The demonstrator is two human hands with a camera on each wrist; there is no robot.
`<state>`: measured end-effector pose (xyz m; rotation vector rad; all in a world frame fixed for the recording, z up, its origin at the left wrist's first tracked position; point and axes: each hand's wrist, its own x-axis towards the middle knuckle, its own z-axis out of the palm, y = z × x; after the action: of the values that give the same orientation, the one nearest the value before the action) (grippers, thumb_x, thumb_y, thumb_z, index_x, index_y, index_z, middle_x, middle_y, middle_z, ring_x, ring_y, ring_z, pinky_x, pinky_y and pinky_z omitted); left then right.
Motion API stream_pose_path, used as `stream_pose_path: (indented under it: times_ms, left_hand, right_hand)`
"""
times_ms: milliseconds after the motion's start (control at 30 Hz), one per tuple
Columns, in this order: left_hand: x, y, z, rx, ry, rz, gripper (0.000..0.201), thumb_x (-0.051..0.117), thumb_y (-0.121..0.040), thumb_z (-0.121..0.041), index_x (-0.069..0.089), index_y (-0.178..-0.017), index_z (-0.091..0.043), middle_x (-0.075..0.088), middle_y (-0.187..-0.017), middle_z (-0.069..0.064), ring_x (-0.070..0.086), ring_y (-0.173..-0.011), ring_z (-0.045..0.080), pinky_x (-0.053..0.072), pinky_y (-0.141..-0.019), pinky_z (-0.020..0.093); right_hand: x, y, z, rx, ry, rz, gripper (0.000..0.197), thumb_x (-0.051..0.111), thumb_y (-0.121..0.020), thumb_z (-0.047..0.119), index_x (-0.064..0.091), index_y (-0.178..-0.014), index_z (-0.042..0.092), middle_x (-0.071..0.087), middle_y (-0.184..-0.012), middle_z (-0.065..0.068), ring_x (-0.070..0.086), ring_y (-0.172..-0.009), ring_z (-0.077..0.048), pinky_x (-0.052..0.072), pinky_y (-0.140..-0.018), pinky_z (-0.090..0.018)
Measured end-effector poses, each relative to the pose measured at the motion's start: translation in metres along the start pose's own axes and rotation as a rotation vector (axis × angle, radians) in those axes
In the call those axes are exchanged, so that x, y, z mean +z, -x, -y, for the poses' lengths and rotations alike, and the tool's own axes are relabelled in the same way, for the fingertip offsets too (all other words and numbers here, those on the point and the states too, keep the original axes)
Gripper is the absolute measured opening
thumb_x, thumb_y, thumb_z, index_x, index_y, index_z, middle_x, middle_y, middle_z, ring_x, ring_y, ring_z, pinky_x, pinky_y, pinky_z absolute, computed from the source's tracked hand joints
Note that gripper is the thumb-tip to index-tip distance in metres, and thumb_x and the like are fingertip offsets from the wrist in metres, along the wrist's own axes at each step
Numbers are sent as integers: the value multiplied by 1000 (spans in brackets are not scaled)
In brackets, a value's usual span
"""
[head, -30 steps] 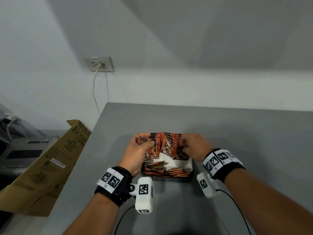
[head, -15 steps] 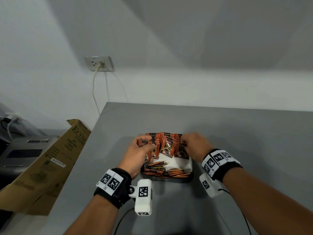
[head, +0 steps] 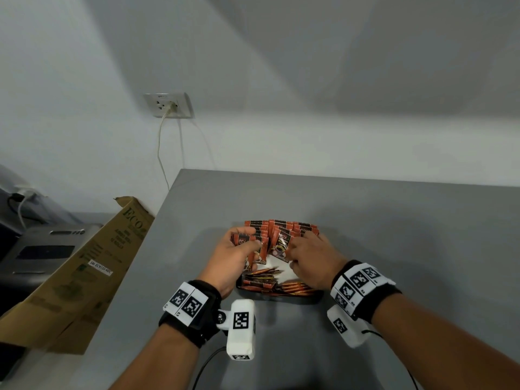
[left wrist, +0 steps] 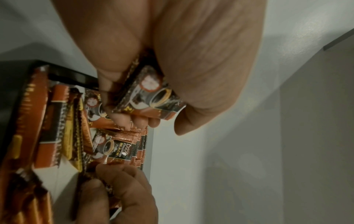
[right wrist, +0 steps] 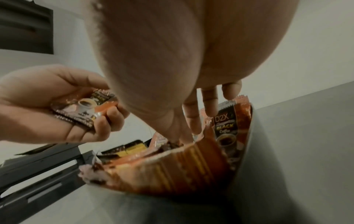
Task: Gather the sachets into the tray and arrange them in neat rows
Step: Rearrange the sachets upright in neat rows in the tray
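A black tray (head: 281,295) with a white floor sits on the grey table. Orange-and-black coffee sachets (head: 281,229) stand upright in a row along its far side. More sachets (head: 263,280) lie flat near its front edge. My left hand (head: 249,244) is over the tray's left end and grips a small stack of sachets (left wrist: 149,97) between thumb and fingers. My right hand (head: 295,249) reaches into the upright row from the right. Its thumb and fingers (left wrist: 122,186) pinch the front sachet (left wrist: 114,150). In the right wrist view, a sachet marked "D2X Black Coffee" (right wrist: 226,125) stands against the tray's far wall.
The table's (head: 394,235) left edge runs close to the tray. Beyond it a flattened cardboard box (head: 84,266) leans over a grey device (head: 42,249). A wall socket (head: 168,105) with a hanging cord is behind.
Both hands have drawn slightly closer together over the tray. The right hand has shifted left along the upright row, while the left still holds its stack.
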<state>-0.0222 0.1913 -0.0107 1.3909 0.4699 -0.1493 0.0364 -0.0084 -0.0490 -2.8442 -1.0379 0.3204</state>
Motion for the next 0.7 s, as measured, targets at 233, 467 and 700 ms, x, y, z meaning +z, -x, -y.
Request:
stream_pose_path:
  times_ms: [233,467,700]
  left_hand:
    - [-2,1,1,4,-32,7,26,65,-91,-2,60,-114,-13,71,-101,17,63,-83,29,51,-81,50]
    - [-1,1,1,-3,-30,12,26,64,-91,-2,59,-115,-12,72,-108,21,65,-88,32,51,-87,53]
    - [-3,0,3,5,10,21,27,62,-91,2,60,-115,-10,74,-92,13,67,-73,23,52,-69,39]
  right_hand:
    - [5,-5,3,7,104,40,36,45,-99,36,65,-124,20,55,-133,8,41,-115,-19,34,-99,-40]
    - [6,-6,4,7,108,28,38,45,-98,38,64,-127,21,49,-137,10,40,-120,-21,34,-101,-41]
    - [-1,1,-1,21,-41,-77,27,47,-97,31,67,-115,28,57,-123,15,42,-109,-16,35,-100,-35]
